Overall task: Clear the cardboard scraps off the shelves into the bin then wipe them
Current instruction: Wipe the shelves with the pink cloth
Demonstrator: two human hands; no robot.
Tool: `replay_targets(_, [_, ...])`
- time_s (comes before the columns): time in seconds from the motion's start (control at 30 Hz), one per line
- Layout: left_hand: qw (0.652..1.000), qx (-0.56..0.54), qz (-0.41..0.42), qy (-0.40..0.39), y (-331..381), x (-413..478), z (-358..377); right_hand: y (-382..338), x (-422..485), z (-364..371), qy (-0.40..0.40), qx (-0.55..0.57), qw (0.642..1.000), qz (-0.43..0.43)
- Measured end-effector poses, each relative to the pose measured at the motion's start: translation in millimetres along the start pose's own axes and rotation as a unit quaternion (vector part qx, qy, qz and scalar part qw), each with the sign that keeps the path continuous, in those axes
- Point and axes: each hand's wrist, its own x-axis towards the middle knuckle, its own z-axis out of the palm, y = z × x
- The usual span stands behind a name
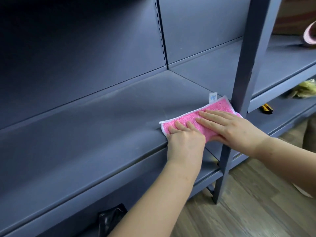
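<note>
Head view: the left hand [184,139] and right hand [230,127] lie side by side, fingers straight and pressing flat on the pink cloth [220,106]. The cloth is spread beneath them at the shelf [85,134] front edge. An upright post [242,65] stands just beyond the right fingertips.

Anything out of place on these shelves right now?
Yes. Crumpled tan scraps lie on the lower shelf to the right, with a yellow-and-black tool near them. The left hand and right hand press the pink cloth flat on the nearer shelf.
</note>
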Motion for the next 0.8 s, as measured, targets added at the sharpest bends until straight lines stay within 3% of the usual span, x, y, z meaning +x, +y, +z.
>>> replay_targets(0.1, [0.993, -0.031, 0.082, -0.077, 19.0, 14.0, -6.1, 11.1, -7.5, 0.2, 0.010, -0.012, 0.999, 0.037])
replay_targets(0.3, [0.992, -0.030, 0.092, -0.075, 17.6, 17.5, -14.5, 9.3, -8.7, 2.1, 0.007, -0.026, 0.996, 0.086])
replay_targets(0.4, [0.987, -0.077, 0.114, -0.078, 11.6, 19.0, -35.8, -8.7, -0.1, -37.7, -0.045, -0.018, 0.995, 0.083])
replay_targets(0.5, [0.981, -0.087, 0.138, -0.104, 1.7, 9.4, -56.2, -16.5, 3.6, -64.0, -0.186, -0.061, 0.976, 0.094])
replay_targets(0.57, [0.980, -0.093, 0.138, -0.113, -6.5, -5.2, -68.5, -21.7, -1.2, -75.2, -0.211, -0.070, 0.973, 0.067])
replay_targets(0.63, [0.976, -0.129, 0.134, -0.112, -18.1, -30.1, -80.0, -29.6, -11.9, -88.5, -0.165, -0.075, 0.983, 0.007])
replay_targets(0.8, [0.983, -0.141, 0.121, 0.002, -62.8, -82.4, -111.1, -65.1, -23.7, -141.7, -0.072, -0.042, 0.995, -0.053])
